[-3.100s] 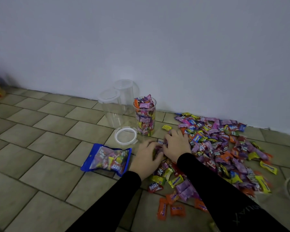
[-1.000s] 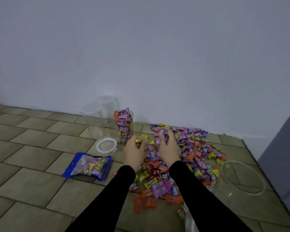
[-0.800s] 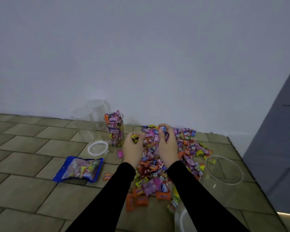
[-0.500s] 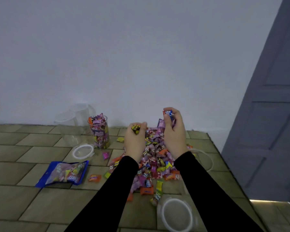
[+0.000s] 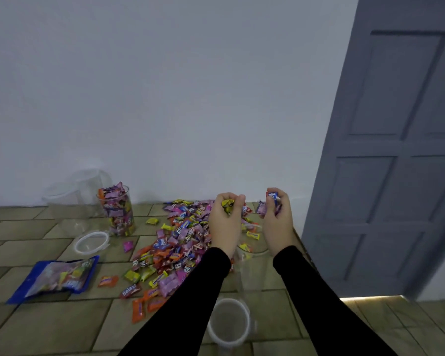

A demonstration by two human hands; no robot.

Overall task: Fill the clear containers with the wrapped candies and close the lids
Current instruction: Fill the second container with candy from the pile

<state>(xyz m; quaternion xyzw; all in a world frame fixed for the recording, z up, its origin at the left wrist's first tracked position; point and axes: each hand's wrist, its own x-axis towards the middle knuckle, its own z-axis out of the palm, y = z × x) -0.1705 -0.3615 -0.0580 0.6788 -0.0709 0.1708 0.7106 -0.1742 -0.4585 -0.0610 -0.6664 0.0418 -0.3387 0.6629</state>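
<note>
Head view: both hands are raised over the tiled floor (image 5: 49,327), sleeves in black. The left hand (image 5: 225,222) has its fingers curled into a fist-like grip clamped on a bunch of wrapped candies, yellow wrappers showing at the top of the fist. The right hand (image 5: 278,219), at 3 o'clock from the left and just beside it, has its grip closed on more candies, a blue-and-red wrapper pinched between thumb and fingertips and a pink one below it.

The pile of wrapped candies (image 5: 175,242) spreads over the floor at 9 o'clock from the left hand and partly under it. A full clear container (image 5: 117,210), lidless, stands upright at 10 o'clock from the pile, near the wall. Two empty lidded containers (image 5: 70,201) stand just beside it at 9 o'clock. A loose lid ring (image 5: 91,242) lies at 7 o'clock from the full container. A blue candy bag (image 5: 59,277) lies at 8 o'clock from the pile. Under the hands sits an open clear container (image 5: 249,273), and another empty container (image 5: 229,322) sits at 6 o'clock from it, between the forearms. A grey door (image 5: 396,150) stands at the right.
</note>
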